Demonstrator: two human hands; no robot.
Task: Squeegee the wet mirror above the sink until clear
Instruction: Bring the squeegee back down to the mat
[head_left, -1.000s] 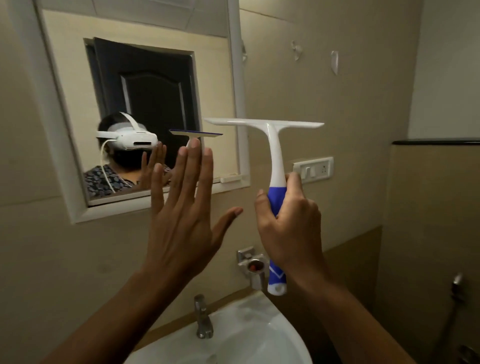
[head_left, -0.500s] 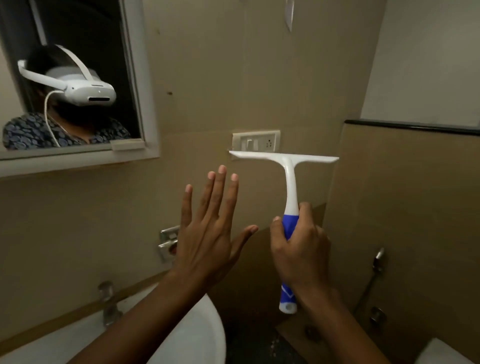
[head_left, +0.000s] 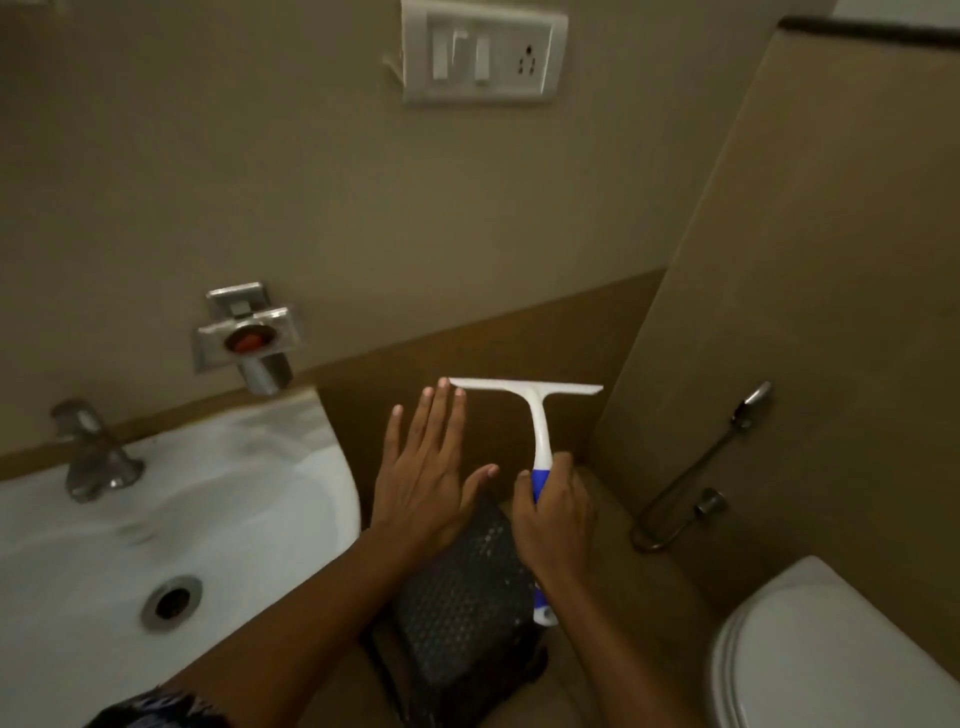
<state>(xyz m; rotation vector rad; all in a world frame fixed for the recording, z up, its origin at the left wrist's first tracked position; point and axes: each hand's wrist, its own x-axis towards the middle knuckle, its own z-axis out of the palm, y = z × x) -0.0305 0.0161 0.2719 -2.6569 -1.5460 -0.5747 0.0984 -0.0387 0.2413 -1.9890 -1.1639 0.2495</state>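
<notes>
Head view, looking down beside the sink. The right hand (head_left: 558, 512) is wrapping its fingers tightly around the blue grip of the squeegee (head_left: 537, 415), holding it in the air between the white sink (head_left: 291, 499) and the toilet (head_left: 831, 649), above a dark perforated bin (head_left: 462, 597). The handle's long axis is running nearly upright in the picture, leaning slightly to the left toward the top, with the blue-and-white butt end showing below the wrist. The white blade bar is sitting at the top, lying crosswise and almost level, so the tool is pointing up toward the tiled wall (head_left: 260, 208). The left hand (head_left: 428, 478) is staying flat and spread, holding nothing, its fingertips (head_left: 443, 387) lying just beside the left end of the blade bar; whether they touch it cannot be told.

Compared with half a second ago, the view is dropping: the mirror and its reflection are no longer showing, the switch plate (head_left: 485, 54) is sitting at the top edge, and the sink drain (head_left: 171, 603), tap (head_left: 91, 452) and hand sprayer (head_left: 748, 410) are now showing. Both hands are keeping their earlier poses.
</notes>
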